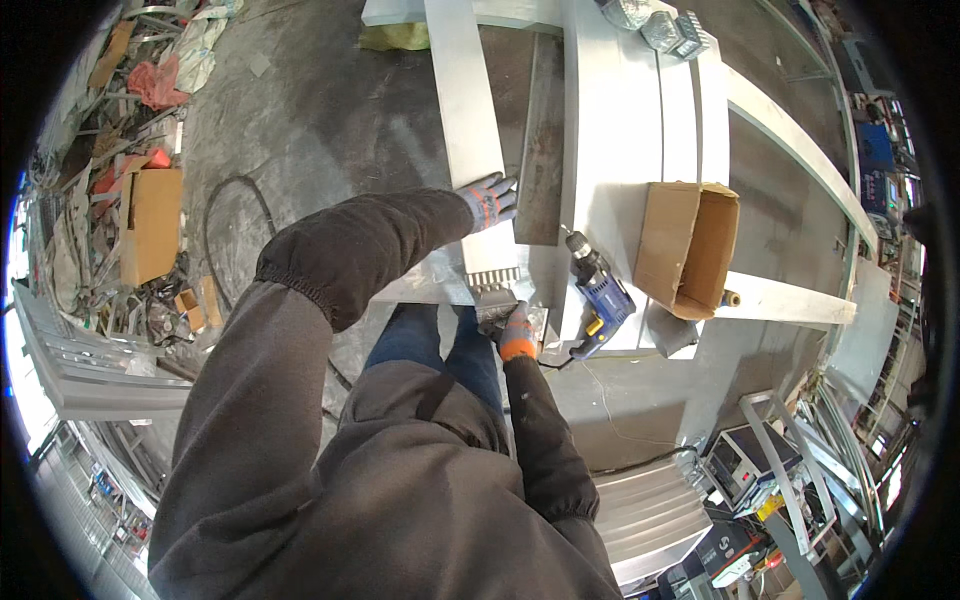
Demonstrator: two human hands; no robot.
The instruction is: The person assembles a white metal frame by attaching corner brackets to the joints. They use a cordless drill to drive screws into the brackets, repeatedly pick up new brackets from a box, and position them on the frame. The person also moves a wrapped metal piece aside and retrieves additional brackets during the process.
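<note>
A long white metal profile (462, 100) runs away from me, its near end showing a row of slots or teeth. My left hand (488, 203), in a grey and orange glove, lies across it with the fingers stretched out. Close to my body, my gloved right hand (517, 335) is closed on a small grey metal piece (492, 299) against the toothed end; the fingers partly hide its shape. Right of that hand a blue and black power drill (605, 305) lies on its side, bit pointing away from me.
Wide white panels (615, 130) extend along the right of the profile. An open cardboard box (660, 245) stands on them, with wrapped metal parts (662, 32) at the far end. A black cable (240, 182) curls over the floor. Scrap and another carton (152, 225) pile up at left.
</note>
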